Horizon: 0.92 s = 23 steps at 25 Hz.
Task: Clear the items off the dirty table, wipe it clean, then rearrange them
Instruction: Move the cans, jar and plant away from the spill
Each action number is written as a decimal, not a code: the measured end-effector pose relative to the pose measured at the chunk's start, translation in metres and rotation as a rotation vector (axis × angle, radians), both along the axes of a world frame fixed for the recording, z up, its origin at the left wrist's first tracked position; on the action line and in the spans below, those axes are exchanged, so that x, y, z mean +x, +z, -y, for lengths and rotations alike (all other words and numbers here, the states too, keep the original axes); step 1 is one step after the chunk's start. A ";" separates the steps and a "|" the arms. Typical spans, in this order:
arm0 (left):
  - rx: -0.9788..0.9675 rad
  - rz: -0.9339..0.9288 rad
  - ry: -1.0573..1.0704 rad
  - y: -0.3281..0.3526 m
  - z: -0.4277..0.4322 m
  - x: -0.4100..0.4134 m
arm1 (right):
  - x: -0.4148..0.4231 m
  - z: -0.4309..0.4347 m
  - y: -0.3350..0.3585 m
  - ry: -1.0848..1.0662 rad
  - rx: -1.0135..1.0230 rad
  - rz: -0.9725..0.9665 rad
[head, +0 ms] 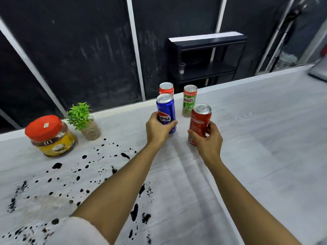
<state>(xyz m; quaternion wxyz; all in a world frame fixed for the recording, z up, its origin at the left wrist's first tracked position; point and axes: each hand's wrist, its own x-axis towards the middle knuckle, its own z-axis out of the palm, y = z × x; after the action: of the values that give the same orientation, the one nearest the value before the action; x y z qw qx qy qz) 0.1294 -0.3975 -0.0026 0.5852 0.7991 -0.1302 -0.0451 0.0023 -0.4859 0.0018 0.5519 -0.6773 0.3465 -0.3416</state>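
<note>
Aluminium, blue: Pepsi can (166, 113), slim, upright, tab top unopened, wrapped low on its body by the left hand (158, 129), fingers curled shut round the label, thumb across the front. Aluminium, red: cola can (200, 123), tilted slightly, closed in the right hand (208, 138), fingers behind it, thumb at the near side; whether its base touches the table cannot be told. Behind these, ungripped: second red can (166, 88) just beyond the Pepsi can, green Milo can (189, 100) beside it. Further left: small potted plant (83, 119), red-lidded jar (50, 136), both upright near the far edge. Pale wood-grain table (265, 138), spattered with black stains (57, 165) on its left and near portion. Step judged: clearing, or resetting. Next move calls for keeping both cans upright and off the stains.
</note>
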 end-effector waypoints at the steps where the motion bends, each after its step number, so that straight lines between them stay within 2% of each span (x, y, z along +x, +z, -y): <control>1: 0.009 -0.008 -0.009 -0.003 0.013 0.001 | -0.002 0.008 -0.002 -0.002 0.003 0.000; 7: 0.014 -0.002 -0.047 -0.014 0.046 0.002 | -0.002 0.025 -0.015 -0.003 0.010 0.010; 13: 0.026 -0.021 -0.128 -0.016 0.034 0.003 | -0.006 0.015 -0.019 -0.007 0.026 0.008; 16: -0.009 -0.014 -0.039 -0.016 0.009 -0.006 | -0.022 -0.004 -0.024 -0.174 -0.059 0.053; 18: -0.070 0.004 0.061 -0.014 -0.019 -0.013 | -0.028 -0.025 -0.025 -0.201 -0.096 0.108; 23: -0.195 0.124 0.302 -0.002 -0.105 -0.013 | 0.007 -0.094 -0.018 0.065 -0.105 0.140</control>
<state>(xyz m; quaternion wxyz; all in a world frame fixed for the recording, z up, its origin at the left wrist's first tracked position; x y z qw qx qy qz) 0.1167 -0.2926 -0.0046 0.6508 0.7504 -0.0485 0.1052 0.0097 -0.3920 -0.0160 0.5493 -0.6907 0.2665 -0.3876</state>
